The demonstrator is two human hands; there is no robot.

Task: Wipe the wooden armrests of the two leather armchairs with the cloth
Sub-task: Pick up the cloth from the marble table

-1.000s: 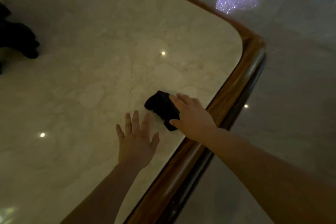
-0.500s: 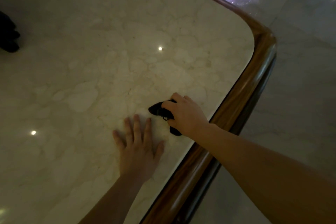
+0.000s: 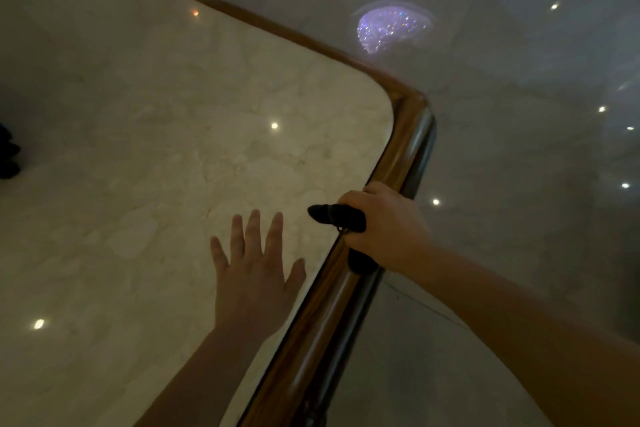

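Cloth (image 3: 337, 217) now off marble tabletop (image 3: 173, 156)

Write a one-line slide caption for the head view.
Right hand grips a dark cloth at the table's wooden edge; left hand spread over marble.

The scene is dim and warm-toned, with soft, grainy detail throughout. Small ceiling lights reflect as bright pinpoints on the glossy marble tabletop (image 3: 145, 135) and the polished floor (image 3: 519, 156), where a purple chandelier reflection (image 3: 393, 26) glitters at far right. Straight edges bow toward the frame borders.
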